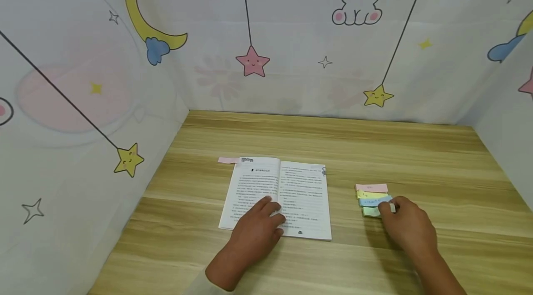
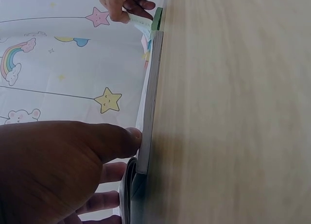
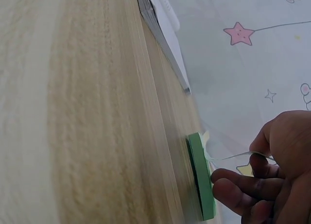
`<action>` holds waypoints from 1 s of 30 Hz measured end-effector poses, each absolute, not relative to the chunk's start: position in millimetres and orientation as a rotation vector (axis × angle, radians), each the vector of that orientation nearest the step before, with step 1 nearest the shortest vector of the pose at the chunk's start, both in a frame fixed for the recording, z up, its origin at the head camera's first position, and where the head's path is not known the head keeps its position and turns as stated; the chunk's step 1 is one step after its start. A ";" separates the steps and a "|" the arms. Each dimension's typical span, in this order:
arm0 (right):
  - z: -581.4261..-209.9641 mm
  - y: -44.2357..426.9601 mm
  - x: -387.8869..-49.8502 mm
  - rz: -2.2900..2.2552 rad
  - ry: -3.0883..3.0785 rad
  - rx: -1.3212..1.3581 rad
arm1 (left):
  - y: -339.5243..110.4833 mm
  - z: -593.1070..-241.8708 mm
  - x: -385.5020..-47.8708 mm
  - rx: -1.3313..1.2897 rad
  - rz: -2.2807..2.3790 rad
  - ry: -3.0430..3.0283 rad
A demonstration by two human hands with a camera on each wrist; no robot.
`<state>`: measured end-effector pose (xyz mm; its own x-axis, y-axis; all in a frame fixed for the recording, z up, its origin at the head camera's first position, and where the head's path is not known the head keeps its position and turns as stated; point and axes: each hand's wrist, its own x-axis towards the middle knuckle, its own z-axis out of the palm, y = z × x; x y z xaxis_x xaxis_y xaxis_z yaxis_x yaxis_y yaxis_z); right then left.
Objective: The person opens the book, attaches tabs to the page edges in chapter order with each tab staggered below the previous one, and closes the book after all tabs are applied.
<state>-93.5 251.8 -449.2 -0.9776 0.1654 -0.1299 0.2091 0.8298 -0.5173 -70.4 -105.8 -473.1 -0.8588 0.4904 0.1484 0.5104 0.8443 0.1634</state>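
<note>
An open book (image 1: 258,184) with printed pages lies on the table. My left hand (image 1: 256,230) rests across its lower middle, fingers relaxed; in the left wrist view the thumb (image 2: 124,139) lies along the page edge. To the right, a set of pastel sticky note pads is laid out in pink (image 1: 371,188), yellow (image 1: 368,195), blue (image 1: 374,201) and green (image 1: 370,212). My right hand (image 1: 410,223) pinches the end of a pale green sticky note between thumb and finger. In the right wrist view, that sheet lifts up from the green pad (image 3: 201,178), apparently still joined to it.
A pink sticky tab (image 1: 227,160) juts out from the book's upper left edge. The wooden table (image 1: 333,138) is bounded by white fabric walls (image 1: 291,87) printed with stars, a moon and a rabbit, at the back and both sides.
</note>
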 end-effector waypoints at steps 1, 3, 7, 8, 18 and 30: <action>-449.6 251.8 -93.5 -0.840 2.928 0.296 | -105.6 -473.2 -70.4 -0.796 -0.304 -2.918; -450.7 252.3 -93.7 -0.827 2.934 0.273 | -105.4 -473.5 -70.4 -0.795 -0.307 -2.918; -451.0 252.4 -94.1 -0.777 2.954 0.199 | -105.2 -473.0 -70.2 -0.793 -0.316 -2.917; -450.1 252.3 -94.4 -0.763 2.955 0.175 | -105.2 -472.6 -69.9 -0.792 -0.317 -2.917; -432.9 250.0 -97.0 -0.826 2.765 0.062 | -105.3 -470.3 -69.6 -0.783 -0.322 -2.926; -432.3 250.9 -94.7 -0.878 2.848 0.137 | -105.8 -469.8 -69.8 -0.788 -0.319 -2.926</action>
<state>-94.7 250.9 -432.3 -0.9833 0.0411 -0.1772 0.1338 0.8235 -0.5514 -69.8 -105.8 -469.8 -0.8622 0.4854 0.1446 0.5052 0.8448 0.1765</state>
